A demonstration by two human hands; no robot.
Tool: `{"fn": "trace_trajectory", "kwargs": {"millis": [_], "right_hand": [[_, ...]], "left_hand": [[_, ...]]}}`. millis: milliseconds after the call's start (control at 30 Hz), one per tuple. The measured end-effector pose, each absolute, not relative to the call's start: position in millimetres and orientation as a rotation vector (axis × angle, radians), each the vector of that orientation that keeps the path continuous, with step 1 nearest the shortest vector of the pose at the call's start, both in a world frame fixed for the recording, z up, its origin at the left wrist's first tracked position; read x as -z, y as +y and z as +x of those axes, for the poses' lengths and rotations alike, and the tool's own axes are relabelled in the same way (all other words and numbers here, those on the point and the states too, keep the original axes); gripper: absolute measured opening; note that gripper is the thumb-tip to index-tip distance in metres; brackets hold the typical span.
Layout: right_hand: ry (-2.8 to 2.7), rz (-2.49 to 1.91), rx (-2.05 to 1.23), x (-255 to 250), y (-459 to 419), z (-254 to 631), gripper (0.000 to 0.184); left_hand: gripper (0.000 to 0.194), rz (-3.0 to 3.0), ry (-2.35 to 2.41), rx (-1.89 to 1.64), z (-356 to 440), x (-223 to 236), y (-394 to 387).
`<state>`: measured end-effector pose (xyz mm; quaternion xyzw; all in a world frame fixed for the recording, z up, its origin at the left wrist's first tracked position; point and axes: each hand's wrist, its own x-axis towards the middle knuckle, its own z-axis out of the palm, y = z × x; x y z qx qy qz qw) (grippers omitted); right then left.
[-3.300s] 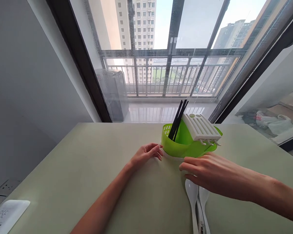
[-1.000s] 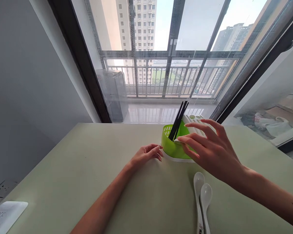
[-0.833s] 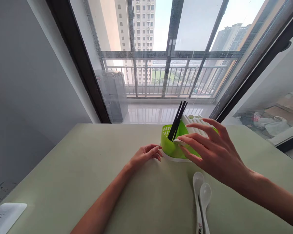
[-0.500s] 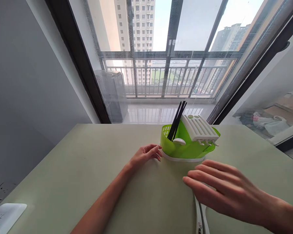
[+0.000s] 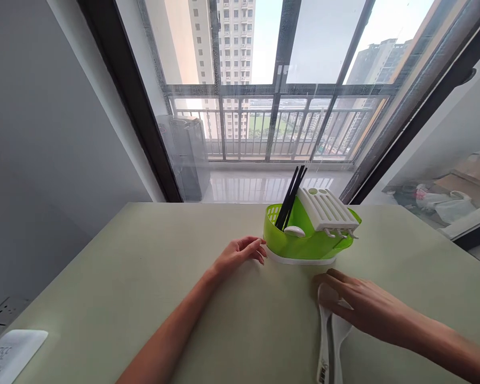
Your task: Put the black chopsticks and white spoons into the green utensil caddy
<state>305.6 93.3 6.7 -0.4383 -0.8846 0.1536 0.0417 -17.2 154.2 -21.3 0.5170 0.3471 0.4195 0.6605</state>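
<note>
My left hand (image 5: 243,253) rests on the table with loosely bent, parted fingers, their tips at the left end of a green utensil holder (image 5: 294,247) with a white base. Several black chopsticks (image 5: 291,197) lean in the holder beside a white rounded piece (image 5: 294,231). Lower right, my right hand (image 5: 360,301) is down over two white utensils lying side by side. Its fingers and thumb close around the head of the left one, a white spoon (image 5: 324,341). The other utensil (image 5: 338,341) widens toward its top, partly covered by the hand; its kind is unclear.
A white slotted rack (image 5: 327,209) with small hooks sits on the holder's right half. A white digital display (image 5: 14,354) lies at the table's lower left corner. Behind the pale table (image 5: 172,234) stands a large window (image 5: 272,106); a wall socket (image 5: 6,311) is at left.
My right hand has lowered onto the white utensils and its fingers have curled around the spoon's head. The two handles now lie slightly farther apart. My left hand has stayed beside the holder.
</note>
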Motion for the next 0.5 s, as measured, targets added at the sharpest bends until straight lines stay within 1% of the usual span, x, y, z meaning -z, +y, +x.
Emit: {"fn": "trace_trajectory", "kwargs": {"millis": [100, 267, 400, 500], "right_hand": [[-2.593, -1.360, -0.617, 3.0, 97.1, 308.3, 0.028], [-2.467, -1.420, -0.721, 11.0, 100.9, 307.7, 0.031], [-2.403, -1.405, -0.854, 2.1, 99.8, 298.7, 0.036], [-2.341, -1.387, -0.897, -10.6, 96.8, 289.4, 0.037]], "left_hand": [[0.049, 1.166, 0.787, -0.953, -16.9, 21.3, 153.9], [0.049, 1.178, 0.766, -0.943, -18.2, 24.3, 155.6], [0.047, 1.195, 0.748, -0.936, -19.7, 26.5, 156.8], [0.045, 1.202, 0.744, -0.932, -20.3, 27.7, 157.1]]}}
